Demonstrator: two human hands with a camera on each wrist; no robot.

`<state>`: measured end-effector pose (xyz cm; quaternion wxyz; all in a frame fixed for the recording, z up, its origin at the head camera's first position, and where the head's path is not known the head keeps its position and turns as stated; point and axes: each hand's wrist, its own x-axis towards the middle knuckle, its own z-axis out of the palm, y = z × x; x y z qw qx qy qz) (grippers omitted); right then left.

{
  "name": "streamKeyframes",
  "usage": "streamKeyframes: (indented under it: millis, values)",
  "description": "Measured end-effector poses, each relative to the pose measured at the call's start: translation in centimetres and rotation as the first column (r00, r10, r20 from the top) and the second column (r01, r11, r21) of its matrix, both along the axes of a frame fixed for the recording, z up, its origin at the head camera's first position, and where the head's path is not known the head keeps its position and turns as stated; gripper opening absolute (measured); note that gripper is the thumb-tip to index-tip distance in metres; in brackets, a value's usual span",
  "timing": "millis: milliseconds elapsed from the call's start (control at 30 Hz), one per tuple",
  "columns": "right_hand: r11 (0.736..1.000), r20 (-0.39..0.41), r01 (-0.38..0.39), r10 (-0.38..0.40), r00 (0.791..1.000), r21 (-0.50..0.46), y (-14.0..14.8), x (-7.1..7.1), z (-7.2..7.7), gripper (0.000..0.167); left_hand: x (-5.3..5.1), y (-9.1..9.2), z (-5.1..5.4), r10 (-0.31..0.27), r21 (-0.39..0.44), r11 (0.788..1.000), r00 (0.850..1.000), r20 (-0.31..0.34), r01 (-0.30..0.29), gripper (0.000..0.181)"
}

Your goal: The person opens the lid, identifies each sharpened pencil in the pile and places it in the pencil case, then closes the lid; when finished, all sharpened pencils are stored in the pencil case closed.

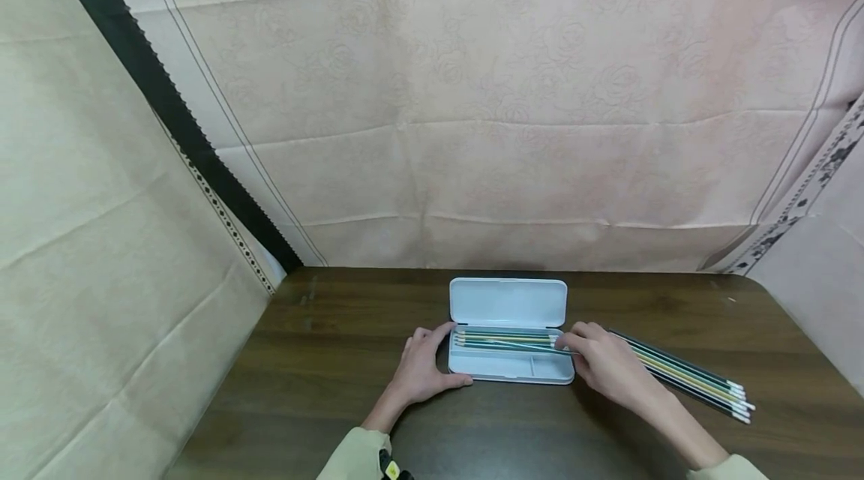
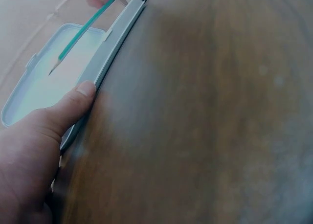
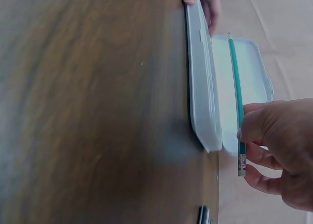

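Observation:
An open, pale blue pencil case [image 1: 508,300] lies on the table with its lid tipped back. Several pencils [image 1: 493,339] rest side by side in its tray. My left hand [image 1: 420,371] grips the case's left end, thumb on the front edge and fingers at the back corner. In the left wrist view the thumb [image 2: 87,88] presses on the rim. Over the tray's right part, my right hand [image 1: 604,360] pinches a green pencil [image 3: 236,82] near its eraser end. The pencil's sharpened tip points left, and the right wrist view shows it above the case.
To the right of the case, a bundle of several green, yellow and dark pencils [image 1: 695,379] lies slantwise on the brown wooden table [image 1: 351,330]. Pale patterned cloth [image 1: 540,127] hangs behind the table's back edge and at both sides.

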<state>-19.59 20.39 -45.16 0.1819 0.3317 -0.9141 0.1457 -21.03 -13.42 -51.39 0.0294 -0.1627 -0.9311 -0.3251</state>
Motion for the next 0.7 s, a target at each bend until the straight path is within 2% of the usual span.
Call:
streamKeyframes:
  millis: [167,300,700]
  values:
    - [1.0,0.038,-0.016,0.015,0.999,0.024,-1.4,-0.7,0.1,0.032,0.1,0.0,0.2,-0.005,0.007,1.0,1.0,-0.006,0.005,0.096]
    - [0.999,0.035,-0.036,0.035,0.999,0.032,-2.4,-1.1,0.1,0.03,0.1,0.0,0.3,-0.003,0.007,1.0,1.0,-0.005,0.003,0.096]
    - [0.996,0.105,-0.051,0.043,0.994,0.072,-3.8,-2.1,-0.1,0.028,0.0,-0.2,-0.2,-0.008,-0.011,1.0,1.0,-0.013,0.008,0.096]
